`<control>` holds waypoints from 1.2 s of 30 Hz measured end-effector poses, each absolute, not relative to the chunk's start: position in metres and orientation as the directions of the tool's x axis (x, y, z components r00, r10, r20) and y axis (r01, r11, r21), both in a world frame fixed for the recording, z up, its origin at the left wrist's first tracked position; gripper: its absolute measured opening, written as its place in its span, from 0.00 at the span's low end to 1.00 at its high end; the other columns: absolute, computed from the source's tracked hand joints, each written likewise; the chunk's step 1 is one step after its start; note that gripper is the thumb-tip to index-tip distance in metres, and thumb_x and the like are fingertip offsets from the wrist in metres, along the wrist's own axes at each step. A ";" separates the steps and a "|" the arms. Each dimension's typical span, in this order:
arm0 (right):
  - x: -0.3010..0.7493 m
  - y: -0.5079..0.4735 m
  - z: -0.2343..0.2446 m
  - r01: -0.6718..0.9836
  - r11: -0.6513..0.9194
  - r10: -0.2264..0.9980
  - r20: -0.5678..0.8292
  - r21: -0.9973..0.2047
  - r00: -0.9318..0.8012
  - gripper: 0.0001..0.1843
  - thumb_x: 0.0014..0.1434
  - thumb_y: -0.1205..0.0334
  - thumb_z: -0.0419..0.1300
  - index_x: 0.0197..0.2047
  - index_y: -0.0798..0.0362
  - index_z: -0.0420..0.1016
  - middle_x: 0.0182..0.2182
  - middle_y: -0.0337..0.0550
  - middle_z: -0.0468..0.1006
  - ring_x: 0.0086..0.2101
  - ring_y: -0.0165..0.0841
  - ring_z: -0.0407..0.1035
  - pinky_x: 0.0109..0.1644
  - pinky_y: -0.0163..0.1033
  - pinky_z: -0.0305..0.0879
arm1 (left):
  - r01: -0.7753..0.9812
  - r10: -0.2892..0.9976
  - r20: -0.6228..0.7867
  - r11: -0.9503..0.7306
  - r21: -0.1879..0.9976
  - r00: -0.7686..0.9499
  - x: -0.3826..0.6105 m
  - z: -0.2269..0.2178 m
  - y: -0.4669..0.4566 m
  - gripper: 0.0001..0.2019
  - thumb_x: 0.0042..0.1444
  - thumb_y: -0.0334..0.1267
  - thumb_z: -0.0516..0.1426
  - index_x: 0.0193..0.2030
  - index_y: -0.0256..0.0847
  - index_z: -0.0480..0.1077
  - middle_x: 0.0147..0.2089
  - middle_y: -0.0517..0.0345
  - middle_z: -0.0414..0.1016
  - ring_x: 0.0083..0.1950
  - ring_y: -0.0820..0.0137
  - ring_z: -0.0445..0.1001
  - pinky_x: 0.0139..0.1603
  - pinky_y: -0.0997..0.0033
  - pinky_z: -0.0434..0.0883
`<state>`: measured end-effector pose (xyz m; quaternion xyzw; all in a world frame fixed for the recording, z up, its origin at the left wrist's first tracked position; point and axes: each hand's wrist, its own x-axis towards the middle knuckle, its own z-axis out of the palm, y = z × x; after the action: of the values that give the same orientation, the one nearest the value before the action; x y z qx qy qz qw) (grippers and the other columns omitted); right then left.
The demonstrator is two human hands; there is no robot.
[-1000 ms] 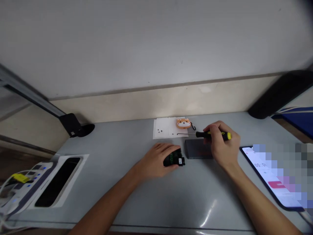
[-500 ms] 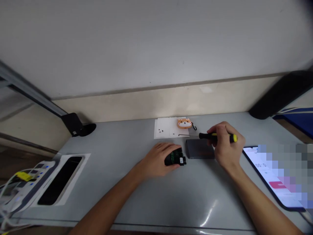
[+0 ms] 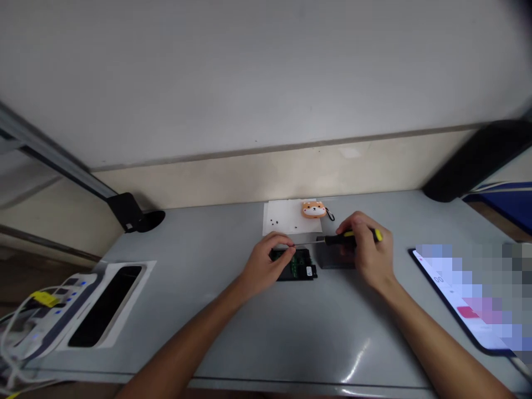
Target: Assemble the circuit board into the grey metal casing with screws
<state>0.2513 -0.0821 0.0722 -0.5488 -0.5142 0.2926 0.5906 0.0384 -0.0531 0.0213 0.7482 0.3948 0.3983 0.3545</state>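
Seemingly midway: the flat black rectangular unit with an exposed green circuit board (image 3: 302, 267) lies open mid-counter (image 3: 199, 241), and tiny dark screw-like pieces (image 3: 277, 223) lie loose on white paper (image 3: 286, 211) near the back edge. The right hand (image 3: 371, 255) grips a black-and-yellow screwdriver (image 3: 334, 240); the left hand (image 3: 266, 263) now pinches its tip (any screw there is indiscernible), no longer clasping the unit.

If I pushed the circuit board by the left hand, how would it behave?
It would likely slide rather than roll or tip: the circuit board looks low and flat on the smooth, shiny table. Probably stiff, judging by its straight edges. Perhaps fragile too, since its green parts show uncovered.
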 end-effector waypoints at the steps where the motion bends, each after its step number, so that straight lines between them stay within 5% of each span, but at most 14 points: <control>1: 0.251 -0.082 0.072 0.217 0.222 0.912 0.281 -0.951 0.299 0.22 0.62 0.47 0.55 0.22 0.50 0.71 0.16 0.34 0.66 0.14 0.28 0.63 0.16 0.34 0.59 | 0.310 0.873 0.322 -0.441 0.843 0.366 0.038 0.022 -0.053 0.05 0.65 0.37 0.57 0.39 0.42 0.74 0.42 0.55 0.78 0.45 0.68 0.78 0.49 0.68 0.74; 12: 0.251 -0.080 0.072 0.220 0.232 0.907 0.293 -0.947 0.301 0.21 0.62 0.48 0.56 0.21 0.50 0.72 0.15 0.35 0.67 0.14 0.28 0.63 0.17 0.34 0.58 | 0.406 0.846 0.395 -0.522 0.750 0.359 0.034 0.023 -0.051 0.05 0.63 0.31 0.58 0.38 0.43 0.75 0.42 0.57 0.78 0.45 0.68 0.78 0.50 0.66 0.75; 21: 0.253 -0.079 0.069 0.241 0.210 0.924 0.273 -0.947 0.268 0.21 0.64 0.45 0.57 0.25 0.50 0.71 0.17 0.34 0.66 0.16 0.28 0.63 0.17 0.33 0.58 | 0.501 0.572 0.669 -0.801 0.329 0.475 0.030 0.019 -0.051 0.05 0.68 0.31 0.57 0.41 0.41 0.75 0.40 0.57 0.79 0.43 0.67 0.77 0.49 0.63 0.73; 32: 0.249 -0.077 0.061 0.299 0.394 0.856 0.465 -0.869 0.225 0.11 0.68 0.50 0.57 0.42 0.48 0.69 0.28 0.34 0.69 0.20 0.26 0.59 0.24 0.35 0.64 | 0.468 0.618 0.627 -0.781 0.415 0.476 0.038 0.017 -0.060 0.05 0.66 0.31 0.58 0.39 0.43 0.74 0.39 0.57 0.78 0.43 0.67 0.76 0.50 0.61 0.73; 36: 0.250 -0.080 0.062 0.395 0.390 0.845 0.493 -0.832 0.205 0.07 0.67 0.54 0.57 0.41 0.48 0.70 0.28 0.35 0.72 0.21 0.26 0.62 0.25 0.35 0.64 | 0.450 0.684 0.498 -0.727 0.518 0.533 0.036 0.024 -0.063 0.06 0.64 0.36 0.60 0.48 0.44 0.73 0.47 0.52 0.78 0.52 0.62 0.76 0.57 0.56 0.73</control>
<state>0.2497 -0.0798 0.0617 -0.5168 -0.5998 0.1946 0.5791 0.0360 -0.0631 0.0241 0.8595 0.3299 0.3534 0.1658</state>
